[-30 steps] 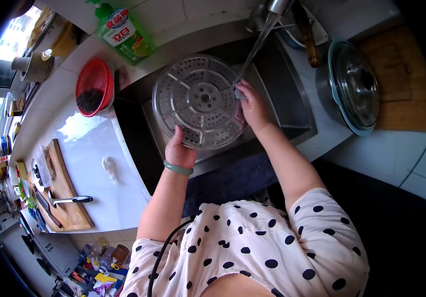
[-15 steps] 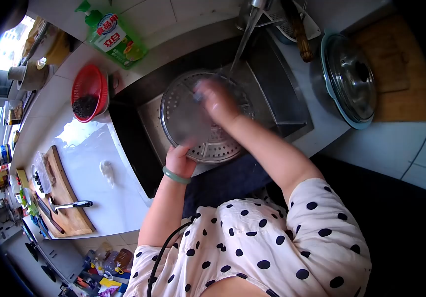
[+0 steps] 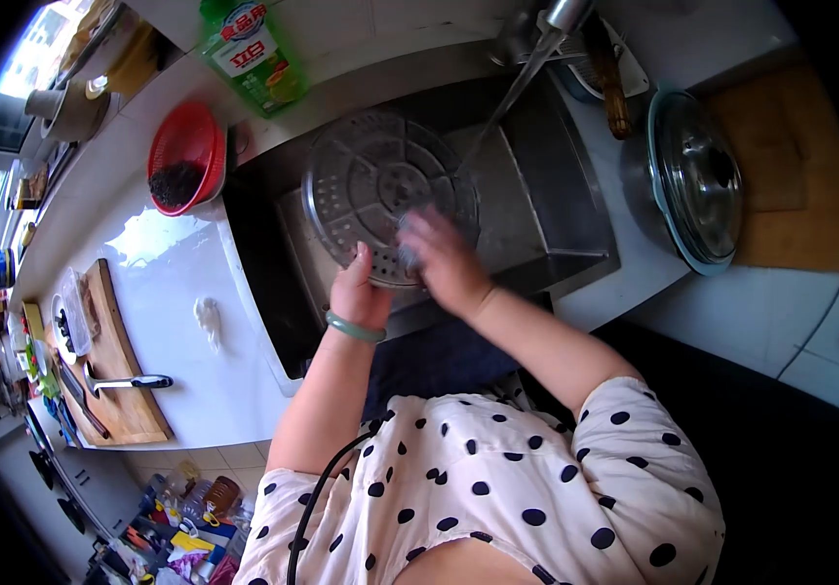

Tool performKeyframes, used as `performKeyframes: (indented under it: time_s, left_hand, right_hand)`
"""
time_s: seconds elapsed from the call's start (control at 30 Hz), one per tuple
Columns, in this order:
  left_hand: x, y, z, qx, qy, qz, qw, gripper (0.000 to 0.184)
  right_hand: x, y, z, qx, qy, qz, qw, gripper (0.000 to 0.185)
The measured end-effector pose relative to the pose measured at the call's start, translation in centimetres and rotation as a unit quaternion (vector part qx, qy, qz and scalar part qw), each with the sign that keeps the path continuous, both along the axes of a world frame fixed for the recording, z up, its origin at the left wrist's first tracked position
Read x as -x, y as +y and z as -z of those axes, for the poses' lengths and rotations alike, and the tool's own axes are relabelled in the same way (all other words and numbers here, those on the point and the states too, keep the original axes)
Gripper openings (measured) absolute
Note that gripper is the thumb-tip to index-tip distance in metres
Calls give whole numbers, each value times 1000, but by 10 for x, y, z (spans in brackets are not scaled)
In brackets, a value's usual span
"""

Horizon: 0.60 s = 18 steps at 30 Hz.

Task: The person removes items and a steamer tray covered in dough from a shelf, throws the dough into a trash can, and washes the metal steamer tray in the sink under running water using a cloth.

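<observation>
A round metal steamer rack with many small holes is held over the sink, under the running tap. My left hand, with a green bangle at the wrist, grips its near edge, thumb on top. Against the lower part of the rack, my right hand presses a grey scouring pad, which is partly hidden by the fingers and blurred. Water streams from the tap past the rack's right side into the steel sink.
Left of the sink are a red basket with dark contents and a green detergent bottle. A cutting board carries a knife and a cleaver-like tool. A lidded glass pot stands to the right, beside a wooden board.
My right hand has moved down from the rack's upper part to its near edge. The rack sits slightly higher and further left in view, and the camera has shifted a little.
</observation>
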State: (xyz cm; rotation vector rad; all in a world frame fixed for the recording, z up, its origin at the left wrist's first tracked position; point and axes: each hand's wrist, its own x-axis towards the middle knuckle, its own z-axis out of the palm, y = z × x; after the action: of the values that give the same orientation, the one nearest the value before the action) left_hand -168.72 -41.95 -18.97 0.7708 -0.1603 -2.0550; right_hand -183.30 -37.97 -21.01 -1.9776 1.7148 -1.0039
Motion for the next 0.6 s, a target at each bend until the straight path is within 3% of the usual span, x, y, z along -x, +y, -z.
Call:
performKeyframes:
  time_s: [0.1,0.13,0.2,0.27,0.33,0.4,0.43,0.5,0.6]
  left_hand:
    - [-4,10,17,-89,-2,2,996,33]
    - [-6,11,10,-77,-22,21,997,33]
    - [-8,15,-7,-55,-59,62,995,32]
    - [-18,20,-13,-38,-111,68,991,32]
    - [-32,22,-11,-13,-164,54,985,33]
    - [-49,21,-20,-22,-158,24,987,29]
    - [-56,21,-22,-22,-168,5,986,29]
    - [-70,22,-28,-12,-184,-17,983,28]
    - [-82,25,-41,-16,-186,-51,981,27]
  right_hand:
    - [-19,2,-12,21,-24,-45,998,47]
    - [-9,-11,-8,40,-7,-31,999,43]
    - [16,-37,12,-58,-11,71,996,34]
    - [40,-59,34,-125,-191,162,960,24]
    - [56,-76,17,-184,-326,189,907,18]
    - [60,-92,-13,-113,-381,204,895,15]
    - [58,-96,-50,-165,-457,226,844,13]
    - [59,-99,-92,-134,-599,160,773,13]
    - [75,-99,-88,-133,-749,-34,648,14]
